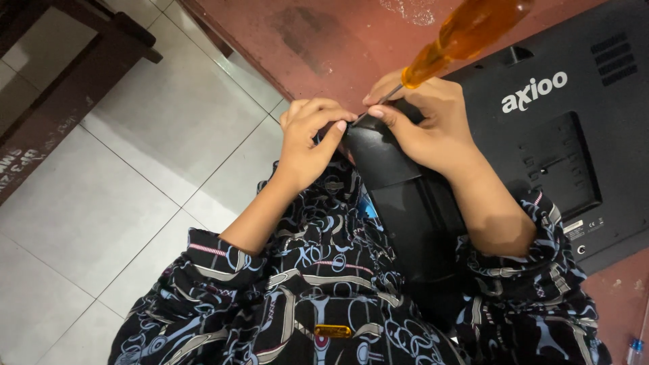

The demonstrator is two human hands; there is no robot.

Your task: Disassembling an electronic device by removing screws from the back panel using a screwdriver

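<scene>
At frame centre, our right hand (pixel 426 128) fingers close around the orange screwdriver (pixel 460 37); our left hand (pixel 307 138) pinches the black monitor stand (pixel 399 182). We should keep the tip straight and steady.

Pale tiled floor (pixel 135 176) (grey grout lines), dark wooden furniture (pixel 61 81) at upper left, reddish-brown tabletop (pixel 324 34) beside it.

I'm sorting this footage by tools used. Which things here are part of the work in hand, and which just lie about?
In the work:
- screwdriver with orange handle, in the right hand
- black monitor stand, steadied by the left hand
- black monitor back

Lying about:
- dark wooden furniture
- small blue-tipped object at the table's edge
</scene>
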